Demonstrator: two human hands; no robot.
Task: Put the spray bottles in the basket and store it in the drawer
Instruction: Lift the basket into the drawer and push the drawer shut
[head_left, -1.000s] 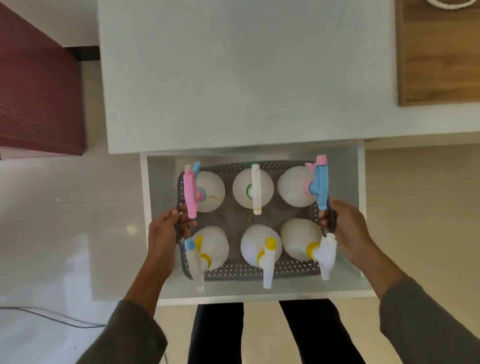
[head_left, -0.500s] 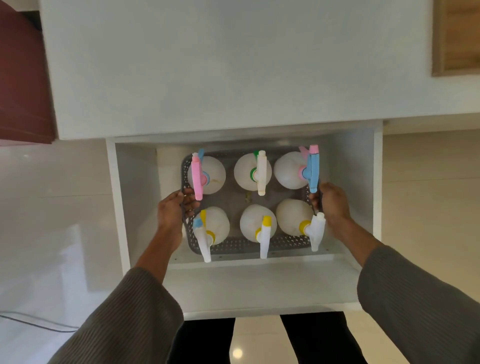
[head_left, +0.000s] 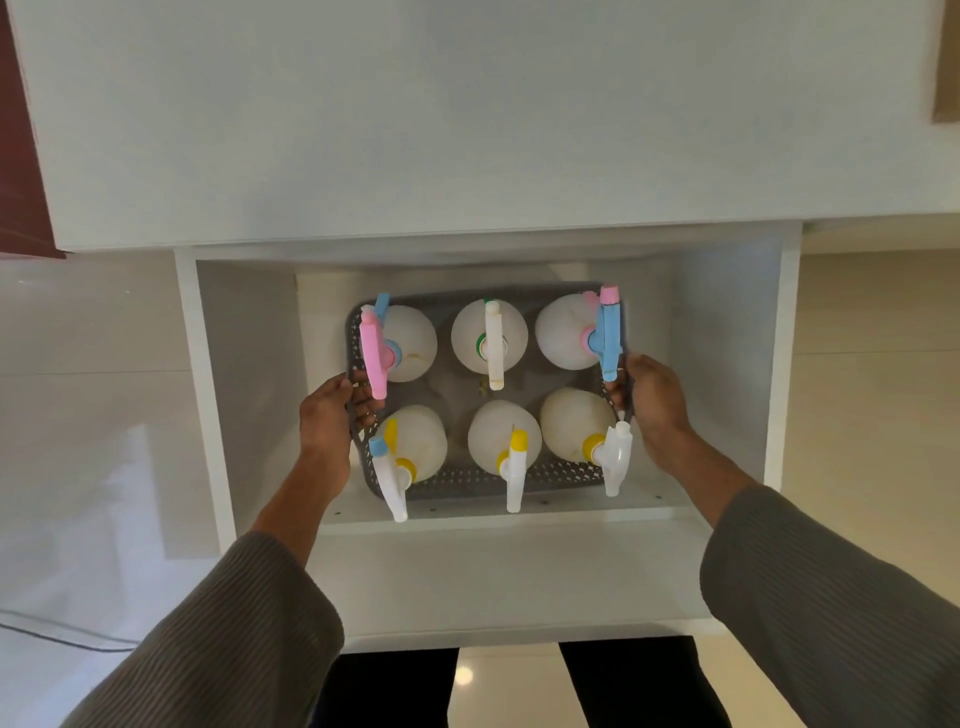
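While lowering: I keep the load level and release both sides together.
Left hand (head_left: 324, 415): my fingers curl around the basket's left rim.
Right hand (head_left: 655, 399): my fingers clasp the right rim.
Basket (head_left: 467, 477): grey, perforated, inside the open drawer (head_left: 519, 571), toward its back.
Spray bottles (head_left: 503, 436): six upright, two rows of three, filling it.

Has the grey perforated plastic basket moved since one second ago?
Yes. The grey perforated plastic basket now sits deeper inside the white drawer, farther from its front edge.
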